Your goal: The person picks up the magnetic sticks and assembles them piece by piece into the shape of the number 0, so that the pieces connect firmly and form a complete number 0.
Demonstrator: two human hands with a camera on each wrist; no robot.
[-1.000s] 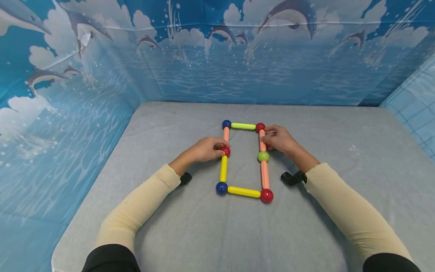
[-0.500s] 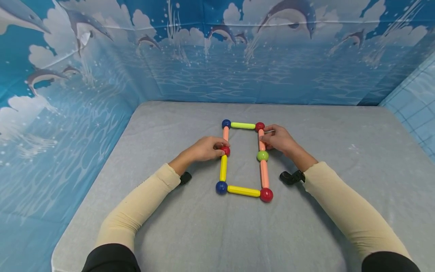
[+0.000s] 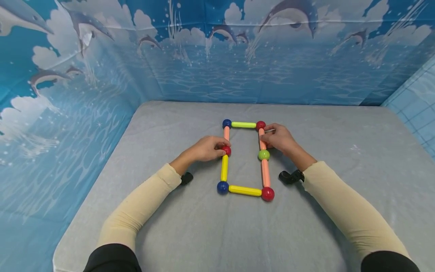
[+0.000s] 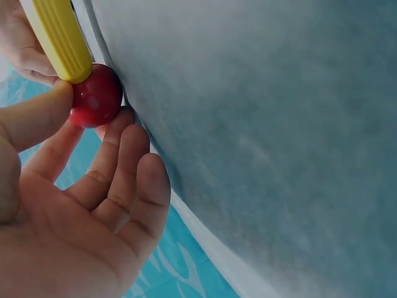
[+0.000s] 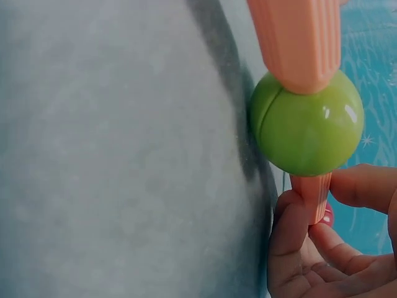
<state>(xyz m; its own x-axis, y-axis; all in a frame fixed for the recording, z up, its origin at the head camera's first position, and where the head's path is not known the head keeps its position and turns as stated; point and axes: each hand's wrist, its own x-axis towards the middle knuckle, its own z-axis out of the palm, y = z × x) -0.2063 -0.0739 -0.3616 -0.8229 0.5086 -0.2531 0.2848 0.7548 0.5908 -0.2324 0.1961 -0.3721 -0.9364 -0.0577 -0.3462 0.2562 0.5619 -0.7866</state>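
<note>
A rectangle of plastic rods and balls lies flat on the grey mat point(image 3: 190, 234). My left hand point(image 3: 208, 148) pinches the red ball point(image 3: 226, 150) in the middle of the left side, seen close in the left wrist view as a red ball point(image 4: 95, 97) under a yellow rod point(image 4: 60, 38). My right hand point(image 3: 280, 139) grips the upper pink rod point(image 3: 262, 139) on the right side, just above the green ball point(image 3: 263, 155). The right wrist view shows the green ball point(image 5: 306, 125) with my fingers point(image 5: 291, 248) curled round the pink rod point(image 5: 313, 194) beyond it.
Blue balls point(image 3: 222, 187) and red balls point(image 3: 267, 193) mark the corners, joined by yellow rods point(image 3: 244, 190) and a lime rod point(image 3: 243, 124). Dolphin-print blue walls point(image 3: 68, 94) close in the mat on the left, back and right. Black wrist camera mounts point(image 3: 289, 176) sit by my forearms.
</note>
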